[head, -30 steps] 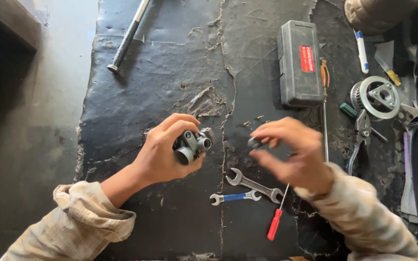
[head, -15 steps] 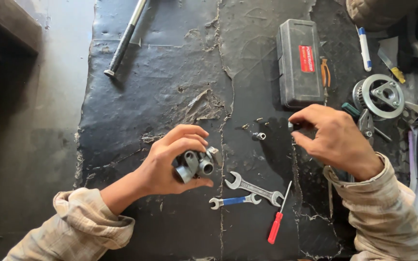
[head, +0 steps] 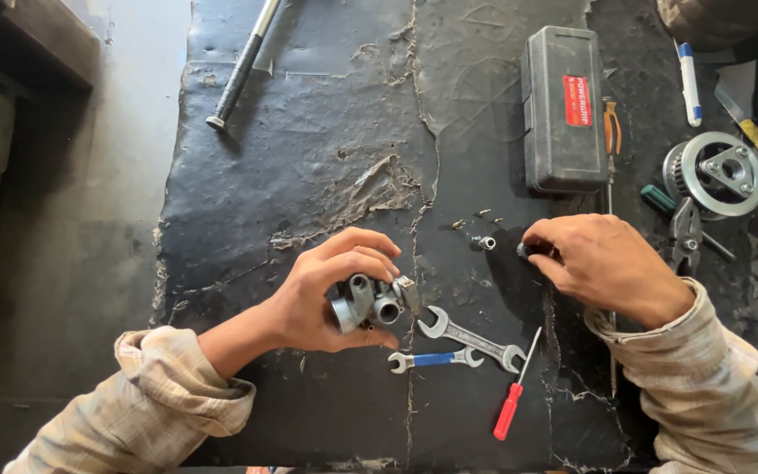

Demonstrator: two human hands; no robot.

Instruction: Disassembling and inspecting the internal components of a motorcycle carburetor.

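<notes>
Here, left hand [head: 322, 294] grip clamped on grey metal part [head: 372, 301], right hand [head: 603, 263] pinching small dark piece [head: 525, 249].

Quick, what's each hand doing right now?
Left hand: closed around a grey metal part.
Right hand: fingertips pinch a small dark piece on the mat.

Your left hand [head: 322, 294] grips a grey cast-metal part with round ports [head: 370, 303], just left of the large silver open-end spanner [head: 471, 335]. Above that spanner, your right hand [head: 603, 263] pinches what may be a small dark fitting [head: 526, 250].
</notes>
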